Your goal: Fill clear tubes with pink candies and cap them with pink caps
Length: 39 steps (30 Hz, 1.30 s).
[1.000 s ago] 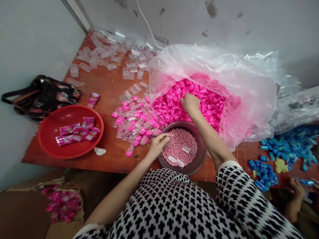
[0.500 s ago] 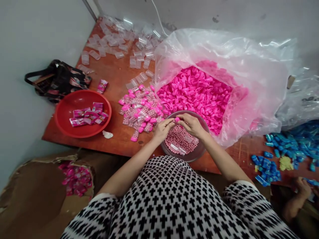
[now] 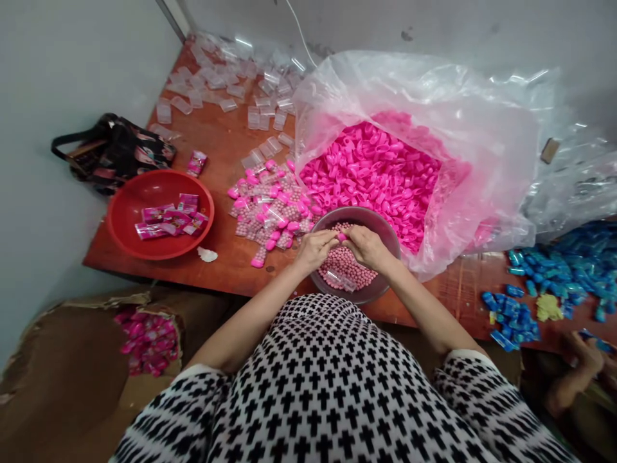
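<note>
My left hand [image 3: 312,251] and my right hand [image 3: 368,247] meet above a grey bowl [image 3: 391,239], both closed in a pinch. Between their fingertips shows a small bright pink plastic cap [image 3: 342,237]. Whether a clear container is joined to it is hidden by my fingers. Small round pink candy balls [image 3: 349,271] fill the bowl beneath, with a clear plastic container [image 3: 339,280] lying on them. Left of the bowl is a heap of clear containers filled with pink balls and topped with pink caps [image 3: 272,212]. Behind the bowl, a large plastic bag [image 3: 496,128] spills loose pink caps [image 3: 371,170].
A red basin [image 3: 124,238] with several pink packets stands at left, near a dark floral handbag [image 3: 137,151]. Clear containers [image 3: 212,77] lie scattered at the back. Blue packed pieces [image 3: 518,318] lie at right, by another person's hand [image 3: 585,357]. A cardboard box [image 3: 62,360] stands below left.
My hands have drawn slightly lower and closer together around the pink cap, and my right fingers have curled in more. The whole view has shifted a little.
</note>
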Each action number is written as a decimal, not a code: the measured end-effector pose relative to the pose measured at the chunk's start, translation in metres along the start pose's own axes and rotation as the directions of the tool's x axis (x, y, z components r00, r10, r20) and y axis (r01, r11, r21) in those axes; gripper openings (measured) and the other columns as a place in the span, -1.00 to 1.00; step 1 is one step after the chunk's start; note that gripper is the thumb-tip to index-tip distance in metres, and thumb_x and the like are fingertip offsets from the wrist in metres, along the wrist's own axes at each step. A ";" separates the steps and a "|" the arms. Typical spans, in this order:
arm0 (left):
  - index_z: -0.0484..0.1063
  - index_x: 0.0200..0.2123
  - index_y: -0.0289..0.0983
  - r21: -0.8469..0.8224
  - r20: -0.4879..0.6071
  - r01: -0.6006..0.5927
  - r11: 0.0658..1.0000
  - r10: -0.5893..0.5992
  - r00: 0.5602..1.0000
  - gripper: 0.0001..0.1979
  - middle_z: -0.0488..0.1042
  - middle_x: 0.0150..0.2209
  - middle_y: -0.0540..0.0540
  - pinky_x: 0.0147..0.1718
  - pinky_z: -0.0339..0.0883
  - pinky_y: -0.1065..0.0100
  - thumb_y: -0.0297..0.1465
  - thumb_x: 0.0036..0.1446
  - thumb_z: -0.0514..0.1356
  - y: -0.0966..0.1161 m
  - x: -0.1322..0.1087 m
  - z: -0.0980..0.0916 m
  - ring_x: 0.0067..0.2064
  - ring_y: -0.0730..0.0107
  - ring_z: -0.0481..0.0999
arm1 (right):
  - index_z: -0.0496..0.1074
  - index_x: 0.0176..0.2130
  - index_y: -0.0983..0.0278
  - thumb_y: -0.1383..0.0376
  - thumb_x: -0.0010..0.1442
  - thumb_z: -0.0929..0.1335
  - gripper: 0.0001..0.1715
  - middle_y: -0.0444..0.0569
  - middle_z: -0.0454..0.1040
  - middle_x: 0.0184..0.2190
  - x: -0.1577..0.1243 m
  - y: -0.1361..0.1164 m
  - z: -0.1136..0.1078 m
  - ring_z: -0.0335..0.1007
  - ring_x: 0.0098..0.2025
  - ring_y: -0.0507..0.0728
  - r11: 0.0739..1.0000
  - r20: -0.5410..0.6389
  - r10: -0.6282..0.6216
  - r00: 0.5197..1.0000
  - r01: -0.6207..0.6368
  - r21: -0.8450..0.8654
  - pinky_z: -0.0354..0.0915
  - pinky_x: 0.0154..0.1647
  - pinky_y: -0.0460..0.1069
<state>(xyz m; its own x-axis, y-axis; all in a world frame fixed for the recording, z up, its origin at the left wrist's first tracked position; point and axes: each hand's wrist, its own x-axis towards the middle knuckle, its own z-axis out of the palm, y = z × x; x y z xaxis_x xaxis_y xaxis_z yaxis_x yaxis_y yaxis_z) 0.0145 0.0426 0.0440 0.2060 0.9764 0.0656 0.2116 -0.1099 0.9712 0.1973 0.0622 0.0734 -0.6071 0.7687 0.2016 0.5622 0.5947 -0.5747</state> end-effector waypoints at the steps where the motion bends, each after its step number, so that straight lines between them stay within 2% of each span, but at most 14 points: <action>1: 0.59 -0.27 -0.24 -0.052 -0.006 0.043 0.998 -0.044 0.999 -0.78 0.60 -0.23 -0.11 -0.12 0.39 0.30 -0.27 0.06 0.23 0.002 0.000 0.000 -0.19 0.28 0.56 | 0.42 -0.11 0.33 0.19 0.29 0.22 -0.68 0.13 0.51 -0.27 0.001 0.000 -0.003 0.43 -0.20 0.17 0.998 0.006 0.026 1.000 -0.026 0.054 0.35 -0.10 0.11; 4: 0.58 -0.22 -0.27 -0.333 -0.056 0.190 0.924 -0.220 0.974 -0.66 0.60 -0.20 -0.13 -0.12 0.40 0.25 -0.17 0.01 0.26 0.006 -0.002 0.005 -0.18 0.23 0.57 | 0.44 -0.04 0.24 0.13 0.26 0.26 -0.63 0.06 0.51 -0.10 -0.002 -0.003 -0.012 0.42 -0.06 0.15 0.917 0.014 0.188 0.982 -0.180 0.357 0.31 0.03 0.10; 8: 0.52 -0.10 -0.31 -0.619 -0.061 0.252 0.744 -0.365 0.929 -0.53 0.59 -0.19 -0.15 -0.16 0.43 0.20 -0.11 0.00 0.24 0.003 -0.005 0.008 -0.22 0.24 0.58 | 0.42 0.03 0.12 0.08 0.11 0.39 -0.52 -0.05 0.46 0.02 -0.013 -0.006 -0.011 0.45 -0.05 0.15 0.511 0.119 0.412 0.903 -0.337 0.790 0.33 0.04 0.13; 10: 0.54 -0.13 -0.30 -0.560 -0.096 0.244 0.792 -0.355 0.930 -0.56 0.59 -0.17 -0.16 -0.10 0.41 0.18 -0.13 0.00 0.25 0.001 -0.007 0.005 -0.17 0.21 0.57 | 0.48 -0.07 0.14 0.08 0.01 0.45 -0.53 -0.06 0.52 -0.08 -0.015 -0.007 -0.005 0.48 -0.16 0.14 0.350 0.154 0.502 0.851 -0.363 0.864 0.36 -0.01 0.13; 13: 0.58 -0.22 -0.25 -0.300 -0.115 0.196 0.934 -0.239 0.964 -0.69 0.58 -0.17 -0.14 -0.01 0.35 0.16 -0.20 0.03 0.25 0.001 -0.011 -0.004 -0.10 0.20 0.54 | 0.53 -0.25 0.21 0.06 -0.04 0.47 -0.63 -0.05 0.54 -0.23 -0.007 -0.010 0.002 0.47 -0.21 0.13 0.233 0.199 0.585 0.786 -0.398 0.888 0.39 -0.07 0.10; 15: 0.59 -0.25 -0.22 -0.165 -0.081 0.115 0.980 -0.130 0.988 -0.76 0.59 -0.20 -0.13 0.00 0.34 0.16 -0.24 0.07 0.22 0.002 -0.012 -0.008 -0.11 0.23 0.52 | 0.51 -0.25 0.22 0.10 -0.08 0.49 -0.61 -0.05 0.53 -0.21 0.002 -0.013 0.002 0.45 -0.17 0.12 0.125 0.329 0.550 0.768 -0.465 0.876 0.39 -0.08 0.08; 19: 0.58 -0.21 -0.20 -0.096 -0.113 -0.007 0.995 -0.004 0.994 -0.76 0.57 -0.20 -0.12 0.00 0.34 0.17 -0.27 0.13 0.18 0.005 -0.013 -0.009 -0.07 0.26 0.47 | 0.47 -0.20 0.25 0.16 -0.08 0.48 -0.59 -0.05 0.51 -0.21 0.017 -0.021 0.002 0.43 -0.18 0.10 -0.191 0.614 0.363 0.701 -0.589 0.785 0.41 -0.09 0.12; 24: 0.56 -0.19 -0.20 -0.066 -0.154 -0.024 0.998 0.013 0.988 -0.76 0.58 -0.20 -0.10 0.03 0.33 0.16 -0.28 0.17 0.14 0.005 -0.015 -0.008 -0.05 0.26 0.48 | 0.47 -0.32 0.28 0.24 -0.16 0.48 -0.67 -0.10 0.51 -0.40 0.022 -0.029 0.023 0.42 -0.32 0.07 -0.363 0.588 0.385 0.711 -0.469 0.805 0.44 -0.16 0.08; 28: 0.56 -0.18 -0.23 -0.061 -0.127 0.011 0.998 -0.019 0.992 -0.73 0.57 -0.14 -0.12 0.08 0.30 0.14 -0.27 0.18 0.12 -0.005 -0.018 -0.010 -0.02 0.25 0.49 | 0.43 -0.35 0.27 0.22 -0.10 0.44 -0.74 -0.11 0.49 -0.44 0.022 -0.036 0.048 0.41 -0.33 0.07 -0.350 0.520 0.475 0.710 -0.389 0.852 0.43 -0.14 0.09; 31: 0.55 -0.18 -0.26 -0.057 -0.104 0.105 0.993 -0.111 0.988 -0.69 0.55 -0.08 -0.15 0.10 0.29 0.14 -0.21 0.15 0.14 -0.014 -0.017 -0.019 0.01 0.22 0.48 | 0.40 -0.28 0.25 0.06 0.04 0.38 -0.66 -0.07 0.50 -0.38 0.026 -0.033 0.053 0.43 -0.25 0.10 -0.285 0.551 0.480 0.682 -0.473 0.834 0.44 -0.16 0.10; 33: 0.53 -0.14 -0.27 -0.051 -0.129 0.136 0.989 -0.142 0.981 -0.66 0.53 -0.05 -0.13 0.13 0.27 0.16 -0.18 0.15 0.15 -0.018 -0.012 -0.033 0.03 0.23 0.47 | 0.38 -0.17 0.22 -0.04 0.09 0.33 -0.55 -0.02 0.51 -0.24 0.028 -0.020 0.045 0.44 -0.18 0.12 -0.188 0.569 0.441 0.694 -0.549 0.815 0.45 -0.18 0.09; 35: 0.49 -0.07 -0.27 -0.030 -0.229 0.147 0.989 -0.150 0.962 -0.65 0.52 -0.02 -0.10 0.14 0.26 0.17 -0.20 0.18 0.14 -0.020 -0.004 -0.054 0.03 0.29 0.46 | 0.33 -0.05 0.16 -0.08 0.11 0.31 -0.48 -0.01 0.46 -0.06 0.026 0.003 0.031 0.43 -0.12 0.11 -0.017 0.473 0.478 0.740 -0.531 0.847 0.44 -0.17 0.08; 37: 0.46 -0.04 -0.31 0.044 -0.352 0.146 0.988 -0.122 0.928 -0.65 0.49 0.02 -0.09 0.18 0.19 0.14 -0.24 0.19 0.16 -0.022 0.004 -0.076 0.08 0.30 0.42 | 0.30 0.02 0.16 -0.02 0.12 0.32 -0.47 -0.02 0.42 0.02 0.015 0.029 0.017 0.43 -0.10 0.09 0.238 0.322 0.552 0.769 -0.516 0.823 0.42 -0.12 0.08; 39: 0.44 -0.03 -0.31 0.163 -0.356 0.116 0.980 -0.051 0.933 -0.67 0.49 0.02 -0.02 0.25 0.05 0.10 -0.29 0.18 0.19 -0.026 0.006 -0.091 0.15 0.31 0.35 | 0.36 -0.02 0.24 0.05 0.15 0.32 -0.53 0.01 0.47 -0.07 -0.001 0.050 0.008 0.43 -0.12 0.11 0.529 0.278 0.573 0.771 -0.607 0.593 0.38 -0.08 0.09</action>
<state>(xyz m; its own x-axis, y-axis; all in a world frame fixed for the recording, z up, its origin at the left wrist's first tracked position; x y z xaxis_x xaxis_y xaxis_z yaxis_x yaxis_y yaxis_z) -0.0770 0.0682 0.0403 -0.1584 0.9829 0.0934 0.3869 -0.0252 0.9218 0.2218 0.0891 0.0382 -0.3020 0.8678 -0.3946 0.3326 -0.2921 -0.8967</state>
